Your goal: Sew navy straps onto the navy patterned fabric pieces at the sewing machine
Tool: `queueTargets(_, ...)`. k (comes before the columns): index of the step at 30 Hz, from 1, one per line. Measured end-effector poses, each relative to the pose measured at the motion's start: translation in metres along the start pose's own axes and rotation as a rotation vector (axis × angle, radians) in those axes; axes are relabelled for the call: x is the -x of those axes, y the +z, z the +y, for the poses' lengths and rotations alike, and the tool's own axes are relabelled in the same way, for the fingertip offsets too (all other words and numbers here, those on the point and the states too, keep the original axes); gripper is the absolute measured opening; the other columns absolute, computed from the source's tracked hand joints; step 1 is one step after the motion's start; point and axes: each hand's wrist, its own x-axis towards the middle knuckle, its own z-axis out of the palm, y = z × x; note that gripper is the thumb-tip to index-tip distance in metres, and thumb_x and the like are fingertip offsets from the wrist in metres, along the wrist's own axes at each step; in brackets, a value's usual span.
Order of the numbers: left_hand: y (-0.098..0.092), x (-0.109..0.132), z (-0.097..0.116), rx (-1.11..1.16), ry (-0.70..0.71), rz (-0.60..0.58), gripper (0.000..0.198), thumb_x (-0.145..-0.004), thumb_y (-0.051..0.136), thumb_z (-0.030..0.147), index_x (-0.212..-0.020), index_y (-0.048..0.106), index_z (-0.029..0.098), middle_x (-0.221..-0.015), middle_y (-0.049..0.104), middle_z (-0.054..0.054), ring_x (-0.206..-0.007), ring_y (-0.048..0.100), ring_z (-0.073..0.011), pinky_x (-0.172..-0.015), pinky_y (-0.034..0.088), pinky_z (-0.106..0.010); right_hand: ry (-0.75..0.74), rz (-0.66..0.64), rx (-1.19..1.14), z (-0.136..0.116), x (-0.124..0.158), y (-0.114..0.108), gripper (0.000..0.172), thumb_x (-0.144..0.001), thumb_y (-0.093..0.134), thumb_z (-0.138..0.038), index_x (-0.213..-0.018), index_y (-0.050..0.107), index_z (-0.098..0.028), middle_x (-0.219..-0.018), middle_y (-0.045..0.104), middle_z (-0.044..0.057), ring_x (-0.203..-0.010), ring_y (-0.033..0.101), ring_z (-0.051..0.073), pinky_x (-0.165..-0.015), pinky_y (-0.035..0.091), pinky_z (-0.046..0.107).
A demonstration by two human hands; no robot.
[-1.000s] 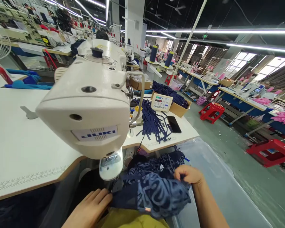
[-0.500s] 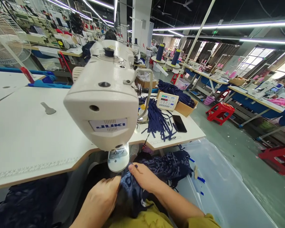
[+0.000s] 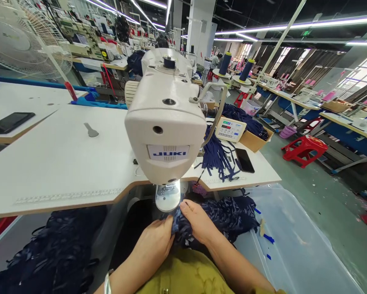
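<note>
A white JUKI sewing machine (image 3: 167,122) stands straight ahead, its lit metal bed plate (image 3: 167,199) jutting toward me. Just below that plate, my left hand (image 3: 157,234) and my right hand (image 3: 198,220) are both closed on a piece of dark navy patterned fabric (image 3: 180,222). The thumb of the right hand lies on top of the cloth, close to the plate's right edge. My left fingers are curled, and the cloth they grip is partly hidden. More navy fabric (image 3: 235,216) lies bunched beyond my right wrist.
A clear plastic bin (image 3: 296,241) sits at the right. Another navy fabric pile (image 3: 54,249) lies below the table at left. On the white tabletop (image 3: 67,171) are navy strips (image 3: 216,157), a control panel (image 3: 230,129) and a phone (image 3: 244,160). A fan (image 3: 27,41) stands at far left.
My view has turned left, so the machine appears further right. Both hands have drawn the fabric closer together beneath the bed plate, and less of it hangs toward my lap.
</note>
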Motion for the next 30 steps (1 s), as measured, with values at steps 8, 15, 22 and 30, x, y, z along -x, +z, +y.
queueTargets(8, 0.008, 0.007, -0.002, 0.075, -0.022, -0.055, 0.026, -0.088, 0.040, 0.016, -0.111, 0.053, 0.013, -0.078, 0.071, -0.009, -0.068, 0.070, -0.0211, -0.058, 0.055, -0.027, -0.126, 0.015, 0.778, -0.006, 0.007, -0.001, 0.028, -0.100, 0.037, -0.028, -0.080, 0.056, -0.019, -0.077, 0.065, 0.005, -0.066, 0.057, 0.017, -0.058, 0.033, 0.026)
queueTargets(15, -0.044, 0.009, -0.014, 0.590, 0.010, -0.069, 0.057, -0.081, 0.062, 0.054, -0.127, 0.050, 0.023, -0.117, 0.065, -0.008, -0.108, 0.061, -0.0230, -0.090, 0.051, -0.030, -0.455, -0.533, 0.510, -0.063, 0.006, -0.041, 0.026, -0.098, 0.045, -0.036, -0.083, 0.062, -0.024, -0.070, 0.063, -0.006, -0.059, 0.056, 0.009, -0.054, 0.034, 0.019)
queueTargets(22, -0.063, -0.007, -0.031, 0.206, -0.187, 0.398, 0.025, -0.092, 0.050, 0.041, -0.099, 0.062, 0.021, -0.089, 0.068, -0.002, -0.082, 0.063, -0.0176, -0.075, 0.049, -0.028, -0.241, 0.026, 0.440, -0.067, -0.018, -0.025, 0.024, -0.094, 0.049, -0.039, -0.085, 0.063, -0.022, -0.079, 0.061, 0.000, -0.073, 0.056, 0.014, -0.065, 0.037, 0.023)
queueTargets(30, -0.055, -0.014, -0.030, -0.017, 0.259, 0.322, 0.045, -0.094, 0.037, 0.010, -0.136, 0.046, 0.023, -0.129, 0.061, -0.005, -0.122, 0.052, -0.0136, -0.103, 0.035, -0.030, 0.096, 0.101, -0.034, -0.053, -0.037, -0.017, 0.008, -0.086, 0.050, -0.030, -0.086, 0.047, -0.023, -0.051, 0.037, -0.011, -0.049, 0.036, 0.011, -0.054, 0.032, 0.023)
